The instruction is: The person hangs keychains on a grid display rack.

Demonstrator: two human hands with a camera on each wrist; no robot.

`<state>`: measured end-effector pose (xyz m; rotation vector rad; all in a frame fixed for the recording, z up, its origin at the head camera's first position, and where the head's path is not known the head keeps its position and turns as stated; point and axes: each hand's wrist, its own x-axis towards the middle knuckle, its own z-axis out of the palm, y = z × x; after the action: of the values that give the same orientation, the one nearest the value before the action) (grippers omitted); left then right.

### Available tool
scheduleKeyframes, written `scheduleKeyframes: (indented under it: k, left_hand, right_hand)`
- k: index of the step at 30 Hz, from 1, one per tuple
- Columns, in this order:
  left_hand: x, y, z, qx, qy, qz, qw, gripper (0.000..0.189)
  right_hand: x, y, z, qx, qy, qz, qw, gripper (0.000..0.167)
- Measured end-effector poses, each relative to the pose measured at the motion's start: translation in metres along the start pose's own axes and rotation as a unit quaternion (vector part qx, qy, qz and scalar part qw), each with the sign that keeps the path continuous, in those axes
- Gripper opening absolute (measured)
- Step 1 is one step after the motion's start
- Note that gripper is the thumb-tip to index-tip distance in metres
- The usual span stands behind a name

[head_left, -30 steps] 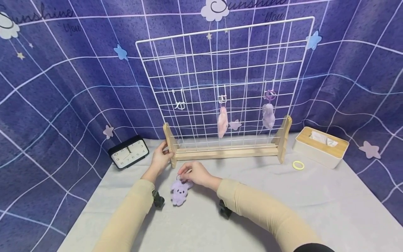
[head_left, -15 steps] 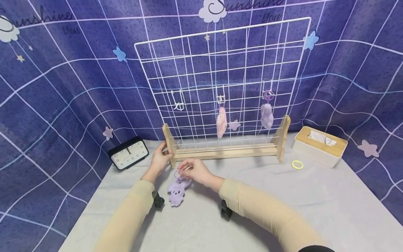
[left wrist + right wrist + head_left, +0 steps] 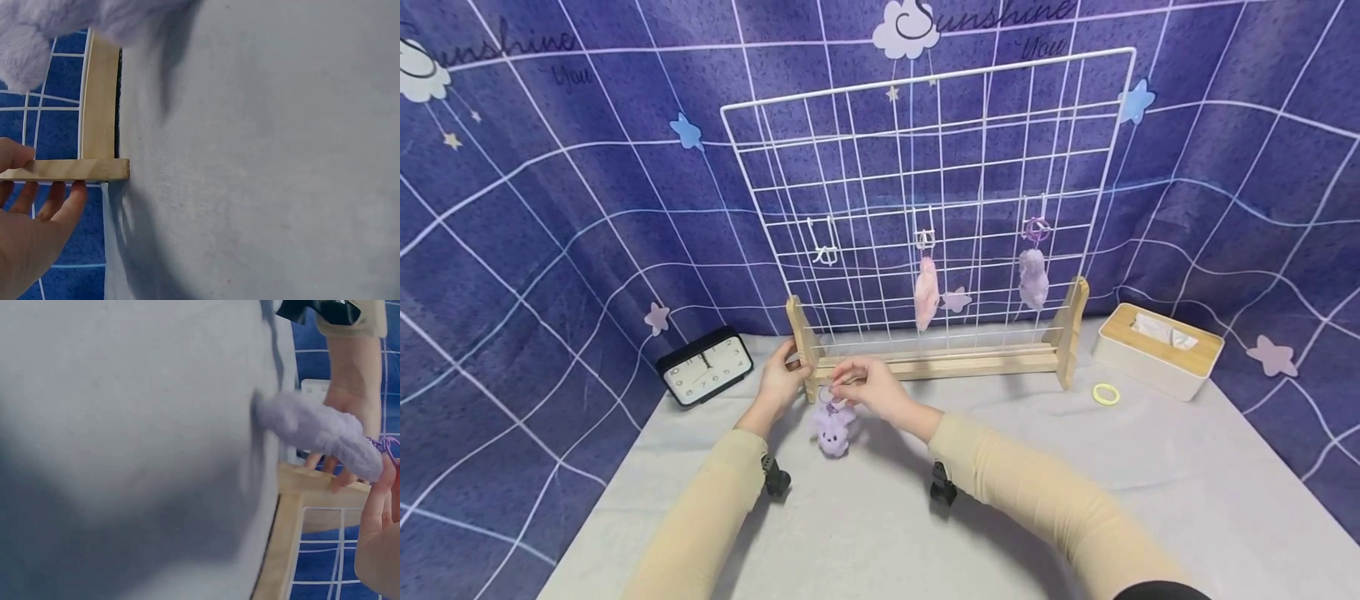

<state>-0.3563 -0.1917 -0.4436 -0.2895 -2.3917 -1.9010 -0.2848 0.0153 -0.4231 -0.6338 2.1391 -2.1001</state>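
A fluffy light-purple plush keychain (image 3: 833,435) with a small dark-eyed face dangles over the table. My right hand (image 3: 874,390) pinches its purple ring (image 3: 391,449) between thumb and fingers, as the right wrist view shows. To its left, my left hand (image 3: 781,385) grips the left wooden leg (image 3: 802,333) of a white wire grid rack (image 3: 862,175); the left wrist view has the thumb (image 3: 14,153) on one side and the fingers on the other. Above both hands, a bare white hook (image 3: 826,254) sits on the grid's left.
On the grid hang a pink plush keychain (image 3: 927,293) in the middle and another purple plush keychain (image 3: 1033,280) at right. A black alarm clock (image 3: 706,367) stands left of the rack. To the right are a yellow ring (image 3: 1106,394) and a wooden-topped tissue box (image 3: 1157,350).
My right hand has risen slightly toward the rack, lifting the purple plush keychain, which has swung as it hangs from its ring. The left hand has stayed on the wooden leg.
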Motion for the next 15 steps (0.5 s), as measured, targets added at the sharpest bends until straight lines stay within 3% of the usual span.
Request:
scheduleKeyframes:
  k: [5, 9, 15]
  left_hand:
    - [-0.006, 0.016, -0.001, 0.001, -0.010, -0.011, 0.9999, 0.068]
    - [0.000, 0.002, -0.001, 0.003, 0.001, -0.002, 1.0000, 0.067]
    - [0.002, -0.001, -0.001, 0.001, -0.005, -0.006, 1.0000, 0.066]
  right_hand:
    - [0.006, -0.014, -0.008, 0.004, -0.007, -0.010, 0.9999, 0.028]
    - [0.014, -0.025, -0.015, -0.005, 0.000, -0.030, 0.9995, 0.027]
    - [0.021, -0.044, -0.025, -0.017, 0.015, -0.057, 0.9981, 0.026]
